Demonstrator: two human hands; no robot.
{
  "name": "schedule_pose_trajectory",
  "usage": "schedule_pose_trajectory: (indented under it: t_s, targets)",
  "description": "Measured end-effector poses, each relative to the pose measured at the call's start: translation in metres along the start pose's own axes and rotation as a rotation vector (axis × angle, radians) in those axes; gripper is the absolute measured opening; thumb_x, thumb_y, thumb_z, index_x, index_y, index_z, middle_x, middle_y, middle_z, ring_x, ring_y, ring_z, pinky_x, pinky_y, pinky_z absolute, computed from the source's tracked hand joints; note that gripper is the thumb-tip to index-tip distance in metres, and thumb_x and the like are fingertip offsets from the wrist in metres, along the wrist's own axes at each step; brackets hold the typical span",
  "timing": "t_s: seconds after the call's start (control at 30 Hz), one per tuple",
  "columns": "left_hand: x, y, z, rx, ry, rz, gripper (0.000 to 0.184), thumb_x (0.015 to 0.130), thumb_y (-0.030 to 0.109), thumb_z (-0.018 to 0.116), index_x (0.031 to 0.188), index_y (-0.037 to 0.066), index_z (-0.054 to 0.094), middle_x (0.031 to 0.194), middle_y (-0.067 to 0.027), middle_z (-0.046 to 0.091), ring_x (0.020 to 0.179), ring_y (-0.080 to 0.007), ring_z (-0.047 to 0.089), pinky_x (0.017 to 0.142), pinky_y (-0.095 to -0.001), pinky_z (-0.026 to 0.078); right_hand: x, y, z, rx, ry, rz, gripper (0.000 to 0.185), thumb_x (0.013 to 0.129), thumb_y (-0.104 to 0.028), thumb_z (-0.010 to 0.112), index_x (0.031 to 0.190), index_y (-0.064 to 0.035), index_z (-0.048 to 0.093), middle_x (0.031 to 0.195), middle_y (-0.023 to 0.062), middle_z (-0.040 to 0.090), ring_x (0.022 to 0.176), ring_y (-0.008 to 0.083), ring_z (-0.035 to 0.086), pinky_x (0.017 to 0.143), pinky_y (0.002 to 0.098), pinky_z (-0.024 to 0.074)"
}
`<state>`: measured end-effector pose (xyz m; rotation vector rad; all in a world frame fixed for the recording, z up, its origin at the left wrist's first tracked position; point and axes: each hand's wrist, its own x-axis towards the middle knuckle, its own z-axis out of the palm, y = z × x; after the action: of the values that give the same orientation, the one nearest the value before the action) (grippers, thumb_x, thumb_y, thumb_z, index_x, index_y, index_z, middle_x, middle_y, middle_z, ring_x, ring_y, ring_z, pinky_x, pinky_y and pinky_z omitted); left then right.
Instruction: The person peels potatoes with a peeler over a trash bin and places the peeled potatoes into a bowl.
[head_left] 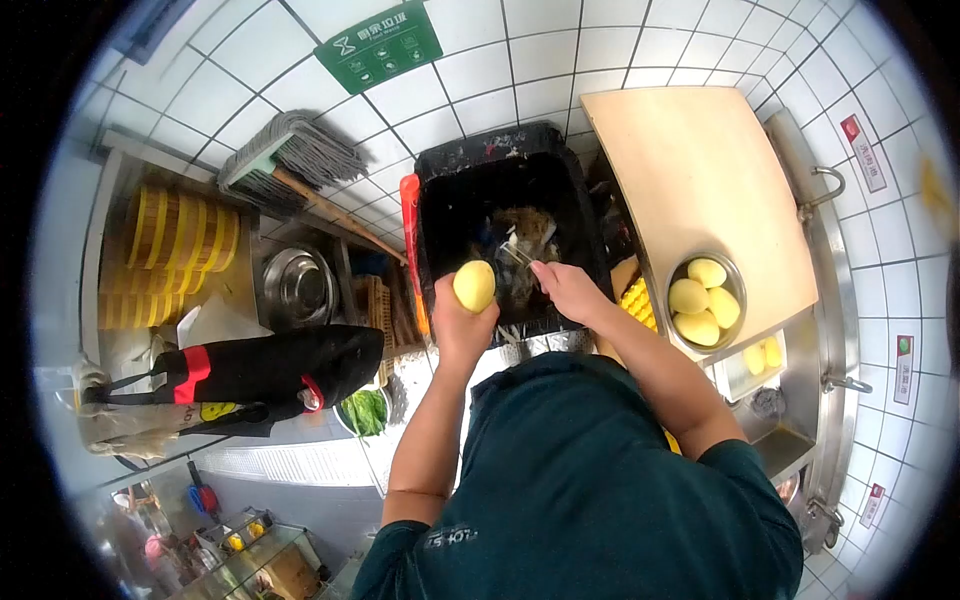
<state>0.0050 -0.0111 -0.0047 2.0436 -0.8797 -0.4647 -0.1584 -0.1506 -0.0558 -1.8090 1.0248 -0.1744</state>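
Note:
My left hand [462, 325] is closed around a peeled yellow potato [474, 286], held upright at the near left edge of a black bin [440, 165]. My right hand [573, 290] grips a peeler [516, 254] with a metal head, pointing up and left over the bin. The peeler and potato are apart. Inside the bin lies brownish waste [535, 228], partly in shadow. To the right of my right hand, a metal bowl [741, 275] holds several peeled potatoes [706, 301].
The bowl stands on a wooden board [690, 180] beside sinks with taps [825, 180]. A white tray [735, 378] holds yellow pieces. Left of the bin are an orange-red handle [411, 230], a mop [305, 155], steamer baskets [175, 240] and a hanging black apron [270, 375]. Greens [364, 411] sit low behind.

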Motion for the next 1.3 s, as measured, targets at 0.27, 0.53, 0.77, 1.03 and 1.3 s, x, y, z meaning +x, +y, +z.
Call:
schedule_pose_trajectory:
  t_s: [0.27, 0.53, 0.77, 1.03, 1.3]
  targets:
    - [-0.001, 0.008, 0.002, -0.109, -0.098, -0.079, 0.055, 0.077, 0.009, 0.080, 0.123, 0.000, 0.052, 0.107, -0.0212, 0.070, 0.100, -0.0322, 0.070, 0.089, -0.0407, 0.055, -0.032, -0.050, 0.006, -0.058, 0.030, -0.311, 0.048, 0.108, -0.044, 0.050, 0.089, -0.0009, 0.062, 0.078, 0.0241, 0.068, 0.078, 0.0454, 0.068, 0.068, 0.0526, 0.0514]
    - [-0.005, 0.008, 0.002, -0.068, -0.018, 0.018, 0.056, 0.076, 0.011, 0.082, 0.122, 0.001, 0.053, 0.106, -0.0172, 0.070, 0.098, -0.0262, 0.069, 0.087, -0.0381, 0.055, 0.002, 0.008, 0.009, -0.136, 0.064, -0.078, 0.059, 0.108, -0.050, 0.044, 0.091, 0.0011, 0.068, 0.084, 0.0268, 0.069, 0.080, 0.0472, 0.067, 0.070, 0.0538, 0.0526]
    - [-0.006, -0.005, 0.006, -0.042, -0.062, 0.002, 0.057, 0.077, 0.009, 0.081, 0.126, 0.001, 0.053, 0.107, -0.0199, 0.072, 0.099, -0.0298, 0.072, 0.087, -0.0402, 0.056, -0.035, -0.049, -0.004, -0.166, 0.016, -0.357, 0.048, 0.106, -0.047, 0.053, 0.086, -0.0035, 0.058, 0.076, 0.0217, 0.067, 0.072, 0.0452, 0.066, 0.065, 0.0540, 0.0509]
    - [-0.013, 0.006, 0.001, 0.036, -0.054, -0.004, 0.057, 0.078, 0.011, 0.081, 0.126, 0.002, 0.053, 0.110, -0.0200, 0.071, 0.101, -0.0303, 0.072, 0.089, -0.0397, 0.056, -0.018, -0.044, -0.011, -0.336, 0.008, -0.010, 0.053, 0.108, -0.051, 0.045, 0.093, -0.0027, 0.064, 0.081, 0.0222, 0.070, 0.076, 0.0440, 0.069, 0.069, 0.0535, 0.0539]
    - [-0.008, -0.002, 0.002, 0.059, -0.044, 0.027, 0.058, 0.077, 0.010, 0.081, 0.127, 0.002, 0.052, 0.110, -0.0216, 0.070, 0.102, -0.0345, 0.071, 0.089, -0.0418, 0.055, -0.026, -0.036, -0.017, -0.027, -0.019, -0.177, 0.057, 0.109, -0.048, 0.045, 0.094, 0.0021, 0.066, 0.086, 0.0281, 0.069, 0.083, 0.0476, 0.067, 0.075, 0.0537, 0.0518]
